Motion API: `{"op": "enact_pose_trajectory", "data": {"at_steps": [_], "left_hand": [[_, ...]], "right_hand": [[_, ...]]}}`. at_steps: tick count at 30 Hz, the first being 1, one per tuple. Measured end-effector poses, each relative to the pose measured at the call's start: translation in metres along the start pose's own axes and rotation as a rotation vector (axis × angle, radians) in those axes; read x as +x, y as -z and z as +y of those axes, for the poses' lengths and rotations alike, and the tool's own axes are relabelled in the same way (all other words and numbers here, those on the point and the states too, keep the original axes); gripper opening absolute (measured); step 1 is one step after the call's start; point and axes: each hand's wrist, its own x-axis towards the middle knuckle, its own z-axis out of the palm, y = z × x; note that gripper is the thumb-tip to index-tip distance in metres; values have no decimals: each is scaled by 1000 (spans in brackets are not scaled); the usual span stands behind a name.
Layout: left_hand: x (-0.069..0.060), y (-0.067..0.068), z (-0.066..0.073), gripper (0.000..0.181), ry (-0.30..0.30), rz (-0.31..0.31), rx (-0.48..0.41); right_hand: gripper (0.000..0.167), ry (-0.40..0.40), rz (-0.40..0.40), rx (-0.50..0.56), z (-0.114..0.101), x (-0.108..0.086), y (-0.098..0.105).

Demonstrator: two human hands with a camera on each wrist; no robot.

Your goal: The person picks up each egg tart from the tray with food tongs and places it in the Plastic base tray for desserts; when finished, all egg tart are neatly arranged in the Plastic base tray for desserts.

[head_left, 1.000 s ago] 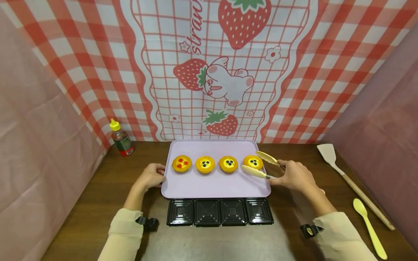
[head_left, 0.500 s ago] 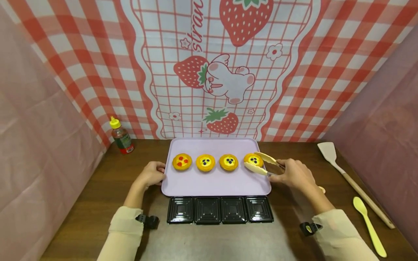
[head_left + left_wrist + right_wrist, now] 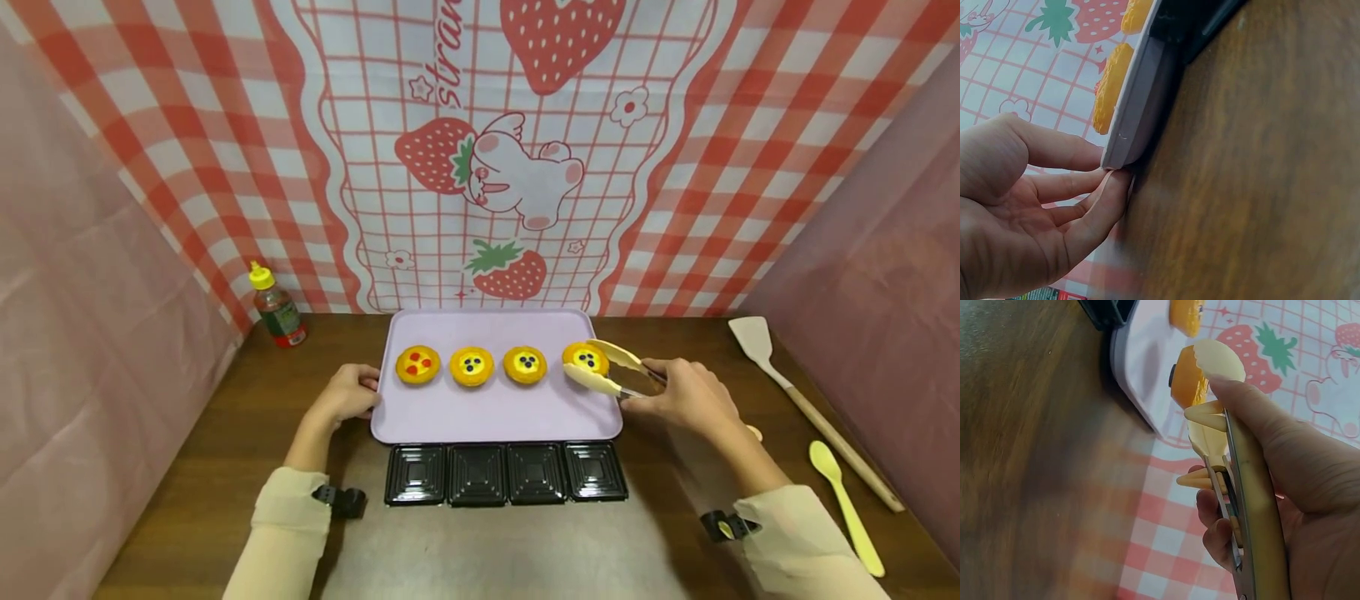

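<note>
Head view: the left hand pinches the left rim of the lilac tray, apparently to steady it; the right hand grips tongs whose tips straddle the tray's rightmost blueberry tart, seemingly to clasp both sides. Left wrist view: thumb and fingertips meet the rim. Right wrist view: fingers wrap the tongs; contact with the tart is unclear.

A person's right hand holds pale-tipped tongs, their tips spread on either side of the rightmost tart of four lined up on a lavender tray; the left hand grips the tray's left edge. Black square containers sit in front, a yellow-capped bottle at left, a spatula and spoon at right.
</note>
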Motion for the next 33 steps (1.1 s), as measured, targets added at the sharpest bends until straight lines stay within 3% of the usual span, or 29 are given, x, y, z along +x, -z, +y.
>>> {"op": "enact_pose_trajectory", "data": {"at_steps": [7, 15, 23, 33], "left_hand": [[0, 0, 0, 46, 17, -11, 1], [1, 0, -2, 48, 13, -11, -16], [1, 2, 2, 48, 11, -4, 9], [1, 2, 1, 49, 18, -18, 9]], "right_hand": [[90, 34, -1, 10, 4, -26, 8], [90, 89, 11, -17, 3, -65, 19], [87, 106, 10, -47, -2, -101, 13], [83, 134, 14, -29, -1, -119, 6]]}}
